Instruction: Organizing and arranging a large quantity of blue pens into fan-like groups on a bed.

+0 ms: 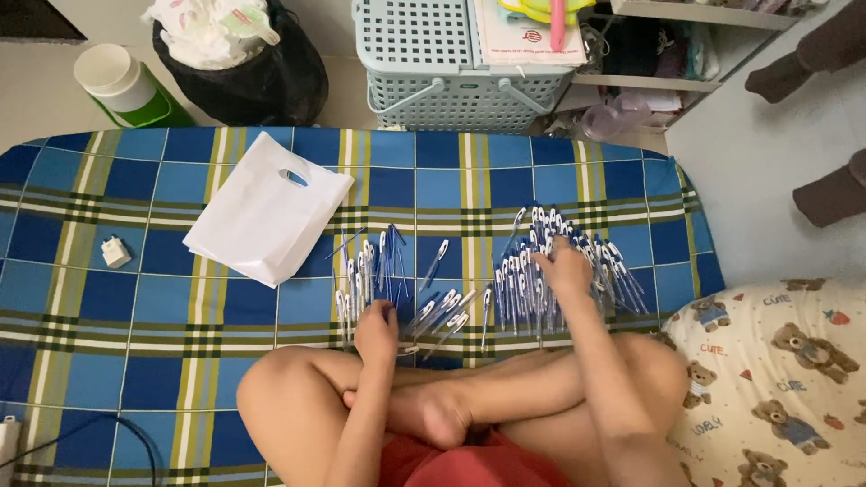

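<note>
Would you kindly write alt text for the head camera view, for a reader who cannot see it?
A person sits cross-legged on a blue plaid sheet, the right hand resting on a large pile of blue-and-white pens and the left hand on a smaller row of pens. A white plastic bag lies beyond.

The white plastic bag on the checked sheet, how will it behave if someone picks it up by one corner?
The white plastic bag lies flat and thin, so it would probably droop and fold, not stay stiff. It looks empty, so likely very light. Its smooth surface may slip between fingers; the cut-out handle seems the surer hold.
</note>
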